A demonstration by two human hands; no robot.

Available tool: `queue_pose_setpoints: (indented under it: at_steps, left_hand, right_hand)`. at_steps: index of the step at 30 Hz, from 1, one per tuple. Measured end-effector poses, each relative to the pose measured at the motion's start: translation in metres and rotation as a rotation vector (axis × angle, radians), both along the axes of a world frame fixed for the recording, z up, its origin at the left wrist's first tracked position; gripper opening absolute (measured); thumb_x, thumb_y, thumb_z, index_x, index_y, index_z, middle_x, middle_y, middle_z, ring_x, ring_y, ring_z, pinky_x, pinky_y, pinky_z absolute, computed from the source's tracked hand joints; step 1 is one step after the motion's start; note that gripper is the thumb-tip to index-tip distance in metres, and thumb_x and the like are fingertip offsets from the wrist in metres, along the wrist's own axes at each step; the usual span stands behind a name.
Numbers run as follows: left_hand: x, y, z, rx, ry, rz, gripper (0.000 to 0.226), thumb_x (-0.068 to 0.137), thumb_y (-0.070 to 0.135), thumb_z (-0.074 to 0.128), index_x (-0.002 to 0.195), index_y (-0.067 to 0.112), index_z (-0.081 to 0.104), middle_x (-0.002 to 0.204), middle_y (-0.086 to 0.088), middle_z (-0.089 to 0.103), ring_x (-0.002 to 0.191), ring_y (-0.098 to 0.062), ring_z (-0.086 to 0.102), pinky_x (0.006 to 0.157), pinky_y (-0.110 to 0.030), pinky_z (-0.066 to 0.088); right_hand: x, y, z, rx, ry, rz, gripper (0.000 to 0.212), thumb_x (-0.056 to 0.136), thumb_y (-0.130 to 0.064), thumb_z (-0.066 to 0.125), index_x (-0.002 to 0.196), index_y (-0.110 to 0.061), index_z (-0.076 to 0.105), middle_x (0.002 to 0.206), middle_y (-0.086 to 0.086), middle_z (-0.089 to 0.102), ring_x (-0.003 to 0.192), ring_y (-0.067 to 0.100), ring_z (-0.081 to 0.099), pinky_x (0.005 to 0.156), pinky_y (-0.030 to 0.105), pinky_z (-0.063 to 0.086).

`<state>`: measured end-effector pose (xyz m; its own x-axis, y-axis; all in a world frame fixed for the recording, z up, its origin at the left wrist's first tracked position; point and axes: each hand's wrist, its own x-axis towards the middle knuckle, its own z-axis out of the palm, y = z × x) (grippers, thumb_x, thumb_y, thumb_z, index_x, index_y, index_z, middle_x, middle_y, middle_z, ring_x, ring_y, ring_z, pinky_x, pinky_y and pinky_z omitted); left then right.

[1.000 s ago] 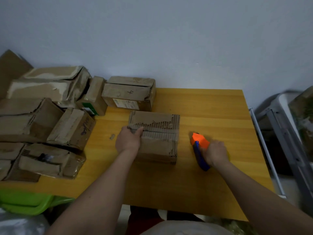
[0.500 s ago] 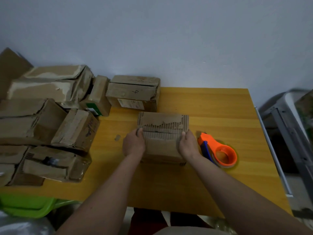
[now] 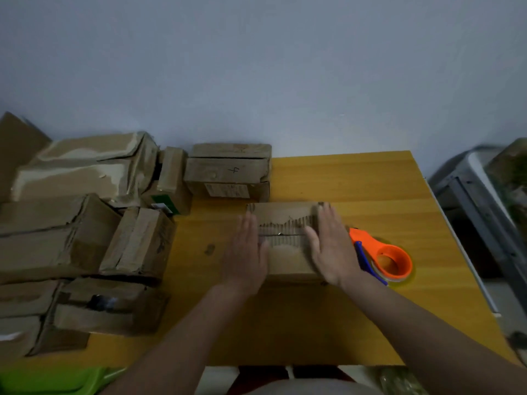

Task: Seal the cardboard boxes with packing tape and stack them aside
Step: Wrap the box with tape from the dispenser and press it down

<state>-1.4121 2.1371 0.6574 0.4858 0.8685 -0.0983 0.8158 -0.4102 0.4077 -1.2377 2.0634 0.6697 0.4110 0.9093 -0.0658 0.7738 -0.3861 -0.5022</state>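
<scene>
Item: small brown cardboard box with torn corrugated flaps (image 3: 285,238), mid yellow wooden table (image 3: 356,181). Left hand (image 3: 246,252) and right hand (image 3: 330,249) lay spread flat, pressing flaps closed. Sealing step; next probably requires orange tape dispenser (image 3: 382,258), just right.

A single head-worn wide-angle camera looks forward and steeply down from the person's own standpoint at the near edge of the bench (image 3: 356,181). It faces the pale wall (image 3: 256,67), which fills the upper third of the frame. The bench fills the centre, close enough that both forearms enter from the bottom edge. Frame edges curve and blur. No second view exists to share the scene.
</scene>
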Motion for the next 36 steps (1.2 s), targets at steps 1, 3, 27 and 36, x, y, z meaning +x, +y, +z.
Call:
queue_pose_setpoints:
  at_steps: [1,3,27,36]
  left_hand:
    - [-0.004,-0.002,0.001,0.053,0.048,-0.189,0.059,0.105,0.039,0.019,0.154,0.014,-0.004,0.159,0.0,-0.015,0.149,-0.017,-0.013,0.118,-0.03,-0.009]
    - [-0.013,0.002,-0.003,0.078,0.232,-0.405,0.06,0.104,0.042,0.015,0.153,0.014,-0.006,0.159,-0.002,-0.018,0.147,-0.017,-0.019,0.118,-0.031,-0.014]
    - [-0.013,-0.001,-0.005,-0.169,0.144,-0.201,0.066,0.103,0.046,0.024,0.155,0.022,-0.008,0.151,-0.009,-0.041,0.149,-0.029,0.009,0.116,-0.036,0.027]
    - [-0.012,0.026,0.002,-0.346,-0.164,-0.028,0.082,0.097,0.034,0.052,0.153,0.038,-0.009,0.157,0.003,0.021,0.117,-0.007,0.037,0.083,-0.023,0.042]
  right_hand:
    - [-0.014,-0.004,0.006,0.005,-0.065,0.151,0.084,0.089,-0.064,-0.006,0.151,-0.011,0.014,0.159,0.003,0.007,0.147,0.017,-0.001,0.121,0.037,0.007]
    - [-0.033,-0.007,0.0,-0.087,-0.18,0.377,0.082,0.088,-0.059,-0.012,0.151,-0.014,0.012,0.16,0.002,0.004,0.144,0.011,-0.009,0.121,0.034,-0.002]
    - [-0.033,-0.011,-0.012,-0.256,-0.372,0.059,0.09,0.079,-0.061,-0.029,0.15,-0.015,0.002,0.158,0.003,-0.008,0.144,0.016,-0.014,0.117,0.032,-0.008]
    - [-0.039,-0.003,0.009,-0.097,0.127,-0.419,0.04,0.092,-0.018,0.057,0.128,-0.011,0.041,0.113,0.013,0.063,0.106,0.033,0.06,0.085,0.042,0.048]
